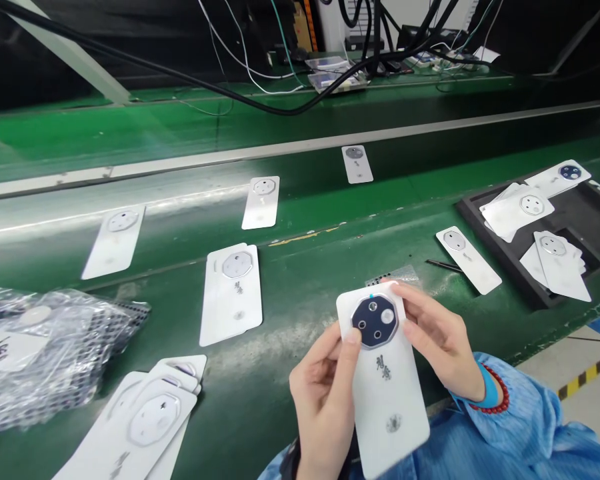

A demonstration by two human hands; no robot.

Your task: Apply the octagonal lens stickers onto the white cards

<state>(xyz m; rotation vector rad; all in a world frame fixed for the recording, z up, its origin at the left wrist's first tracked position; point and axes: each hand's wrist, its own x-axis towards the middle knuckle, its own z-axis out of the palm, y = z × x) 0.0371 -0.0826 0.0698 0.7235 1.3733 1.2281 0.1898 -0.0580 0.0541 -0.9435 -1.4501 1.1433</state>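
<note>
A white phone-shaped panel [393, 400] with a dark blue camera disc [374, 321] is held up near the front edge of the green bench. My left hand [327, 393] grips its left side, the thumb on the lower left of the disc. On the upper right edge, my right hand [437, 333] pinches the panel between thumb and fingers. A small cyan mark shows at the top of the disc. Behind the panel lies a small clear sheet with black dots [405, 274], partly hidden.
White panels lie along the green belt [300, 200]. Stacked panels [233, 293] and more [145, 420] are at left, beside clear plastic bags [55, 360]. At right are a loose panel [469, 260], a black pen-like tool [444, 265] and a black tray [510, 263] holding panels.
</note>
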